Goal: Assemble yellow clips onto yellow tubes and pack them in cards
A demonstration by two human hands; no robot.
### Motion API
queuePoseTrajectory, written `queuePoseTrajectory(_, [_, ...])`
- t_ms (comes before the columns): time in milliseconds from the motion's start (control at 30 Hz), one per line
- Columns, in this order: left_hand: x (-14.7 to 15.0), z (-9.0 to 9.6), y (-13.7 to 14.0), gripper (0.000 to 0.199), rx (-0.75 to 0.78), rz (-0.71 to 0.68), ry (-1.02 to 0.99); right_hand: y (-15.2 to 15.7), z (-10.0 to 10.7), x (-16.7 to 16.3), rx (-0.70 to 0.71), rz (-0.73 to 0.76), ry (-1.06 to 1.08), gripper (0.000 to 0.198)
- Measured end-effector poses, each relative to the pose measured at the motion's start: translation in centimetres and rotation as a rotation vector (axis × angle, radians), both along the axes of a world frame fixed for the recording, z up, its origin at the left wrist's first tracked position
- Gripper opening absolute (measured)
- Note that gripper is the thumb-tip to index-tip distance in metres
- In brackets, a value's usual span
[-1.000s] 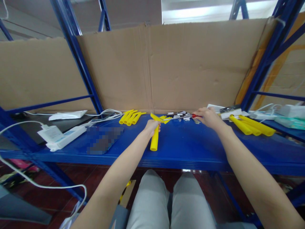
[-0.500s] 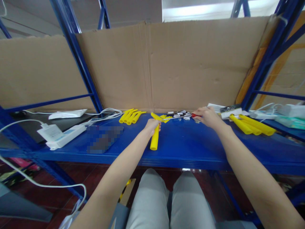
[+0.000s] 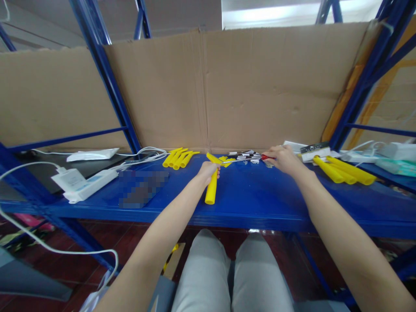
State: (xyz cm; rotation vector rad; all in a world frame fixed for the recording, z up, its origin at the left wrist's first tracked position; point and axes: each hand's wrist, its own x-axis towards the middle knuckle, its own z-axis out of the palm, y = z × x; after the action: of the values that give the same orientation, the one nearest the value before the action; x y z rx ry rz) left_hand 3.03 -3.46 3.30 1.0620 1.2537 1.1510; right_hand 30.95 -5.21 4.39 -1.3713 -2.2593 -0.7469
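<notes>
My left hand (image 3: pixel 208 171) is closed around a yellow plastic handle (image 3: pixel 211 190), a round tube with an angled upper end, over the blue shelf (image 3: pixel 253 195). In my right hand (image 3: pixel 284 158) is a screwdriver (image 3: pixel 267 157) with a red handle, held nearly level. Its thin metal shaft points left and its tip meets the upper part of the yellow handle; my left fingers hide the exact contact. Small yellow pieces (image 3: pixel 228 161) lie just behind the shaft. Black-and-white pieces (image 3: pixel 248 154) are heaped at the back near my right hand.
Several yellow tubes (image 3: pixel 178 159) lie at the back left, and more yellow tubes (image 3: pixel 344 170) at the right beside a black-and-white box (image 3: pixel 314 151). A white power strip (image 3: pixel 91 185) with cables and a pixelated dark item (image 3: pixel 143 189) are at left. Cardboard (image 3: pixel 260 86) stands behind.
Almost nothing differs. Both hands keep the same grip and place, with the screwdriver still against the yellow handle.
</notes>
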Motion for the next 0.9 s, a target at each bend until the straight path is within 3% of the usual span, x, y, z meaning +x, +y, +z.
queuePoseTrajectory(333, [-0.1,-0.3,0.3,0.026,0.058,0.014,0.011,-1.1,0.8,-1.1,0.030,-0.044,-0.066,0.032])
queuePoseTrajectory(567, [-0.5,0.6,-0.1,0.029,0.149,0.030,0.032,-1.8,1.2,-2.0,0.057,-0.102,-0.082,0.034])
queuePoseTrajectory(767, [-1.3,1.7,-0.5,0.031,0.395,0.063,0.217,-1.9,1.1,-2.1,0.136,-0.050,-0.034,0.035])
queuePoseTrajectory(900, [-2.0,2.3,0.0,0.025,0.649,0.189,0.402,-2.0,1.1,-2.4,0.159,-0.062,0.024,0.035])
